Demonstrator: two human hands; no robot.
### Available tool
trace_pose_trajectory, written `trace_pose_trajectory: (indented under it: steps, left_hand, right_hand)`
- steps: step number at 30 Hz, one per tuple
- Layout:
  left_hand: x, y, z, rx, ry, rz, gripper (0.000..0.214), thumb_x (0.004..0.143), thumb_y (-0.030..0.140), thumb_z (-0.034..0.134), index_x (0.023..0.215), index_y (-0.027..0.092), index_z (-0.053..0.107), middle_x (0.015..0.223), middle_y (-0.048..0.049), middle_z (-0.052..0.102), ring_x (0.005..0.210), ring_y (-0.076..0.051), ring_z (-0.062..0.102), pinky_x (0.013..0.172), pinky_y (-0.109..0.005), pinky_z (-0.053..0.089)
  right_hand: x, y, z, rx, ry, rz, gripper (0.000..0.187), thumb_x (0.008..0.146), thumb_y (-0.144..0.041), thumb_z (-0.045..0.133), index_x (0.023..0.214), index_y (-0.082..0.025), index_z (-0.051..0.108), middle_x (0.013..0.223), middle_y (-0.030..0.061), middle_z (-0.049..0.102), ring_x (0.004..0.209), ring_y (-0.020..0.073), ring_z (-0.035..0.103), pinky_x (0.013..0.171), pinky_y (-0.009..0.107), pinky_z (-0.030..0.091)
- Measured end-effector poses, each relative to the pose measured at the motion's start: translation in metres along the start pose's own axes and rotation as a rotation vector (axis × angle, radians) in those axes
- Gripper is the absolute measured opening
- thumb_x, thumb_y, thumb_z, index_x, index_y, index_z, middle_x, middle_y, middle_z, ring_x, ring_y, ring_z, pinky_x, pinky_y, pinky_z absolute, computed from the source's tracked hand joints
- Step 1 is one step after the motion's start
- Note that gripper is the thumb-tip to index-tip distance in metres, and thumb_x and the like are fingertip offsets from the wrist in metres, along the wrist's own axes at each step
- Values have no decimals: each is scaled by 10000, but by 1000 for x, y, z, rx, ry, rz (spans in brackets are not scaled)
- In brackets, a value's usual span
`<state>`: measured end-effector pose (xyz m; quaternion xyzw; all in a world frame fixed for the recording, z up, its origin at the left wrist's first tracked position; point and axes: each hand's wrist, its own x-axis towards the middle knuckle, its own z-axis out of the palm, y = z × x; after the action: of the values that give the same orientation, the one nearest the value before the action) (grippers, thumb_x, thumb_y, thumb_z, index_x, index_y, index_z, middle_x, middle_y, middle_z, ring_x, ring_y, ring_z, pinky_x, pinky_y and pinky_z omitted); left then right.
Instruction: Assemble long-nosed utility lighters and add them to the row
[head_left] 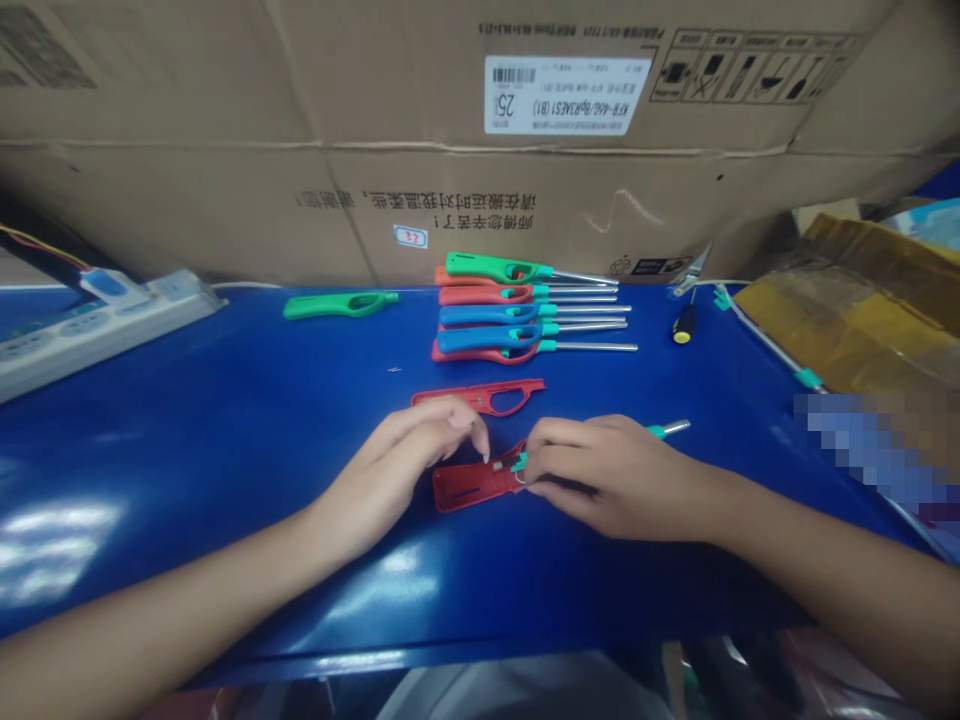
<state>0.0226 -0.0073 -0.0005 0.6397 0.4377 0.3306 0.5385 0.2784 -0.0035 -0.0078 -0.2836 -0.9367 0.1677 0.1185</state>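
Seeing a green handle (319,306) on the desk (225,440), beyond and left of the left hand (401,460). Bending that hand's fingers half-open, nothing visibly gripped, beside a red shell half (480,392) and an open red lighter (469,485). Pinching the lighter's front end with the right hand (611,470). Noticing a screwdriver (683,326) farther out, beyond that hand.

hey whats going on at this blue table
A person's right hand is holding an open red lighter shell with teal parts inside. The left hand is beside it, fingers bent. Another red shell half lies just beyond, with a group of coloured lighters farther back.
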Motion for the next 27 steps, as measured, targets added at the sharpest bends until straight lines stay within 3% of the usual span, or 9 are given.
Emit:
trace_pose_trajectory:
  steps: [10,14,17,21,27]
  left_hand:
    - [1,-1,-1,-95,-24,-6,343,944,364,457,678,188,582,697,-9,514,705,-178,428,693,-334,350]
    - [1,-2,1,-172,-38,-21,378,997,389,374,798,179,617,811,-18,577,722,-164,437,708,-316,387]
    - [1,-4,3,-148,-55,-57,320,1008,406,460,896,171,647,830,-3,577,700,-133,450,666,-279,398]
    - [-2,-1,6,-101,-145,-158,313,984,467,583,1004,161,646,700,28,558,614,-108,501,581,-230,425]
    - [-9,10,9,-25,-219,-264,340,991,495,580,1027,161,637,776,-21,694,646,-137,662,608,-247,571]
  right_hand:
    - [-1,1,0,16,-23,6,141,1051,-300,500,1020,-244,626,1092,-16,671,859,112,641,703,283,425]
    - [0,1,0,50,-14,19,135,1046,-295,508,1019,-241,628,1085,-10,669,880,114,645,723,275,430]
    - [0,1,0,131,4,39,101,1024,-255,537,1023,-239,637,1076,-11,674,901,111,657,743,258,442]
    - [0,0,0,225,31,59,81,987,-223,583,1021,-233,656,1063,-9,687,900,111,664,742,243,451]
    - [0,0,-2,280,59,71,77,978,-219,598,1006,-222,670,1019,-1,680,856,106,639,730,241,450]
